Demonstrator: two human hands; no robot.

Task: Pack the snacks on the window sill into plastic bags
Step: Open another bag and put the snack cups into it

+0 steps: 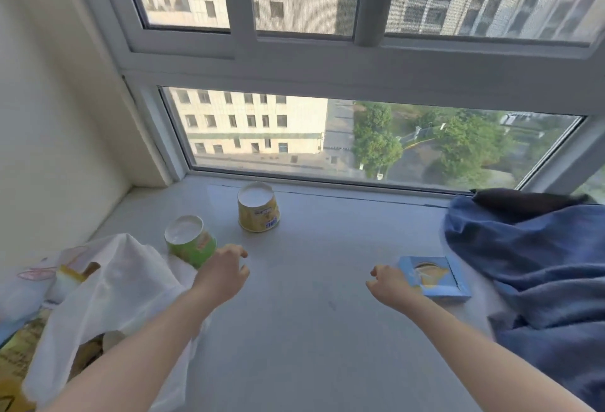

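Green cup [191, 241] sits beside left hand [222, 269], blue box [438, 277] beside right hand [389, 284], fingers [240, 252] loosely curled, empty.

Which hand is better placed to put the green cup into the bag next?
Left. The left hand is right beside the green cup, with the plastic bag on that side; the right hand is over by the blue box.
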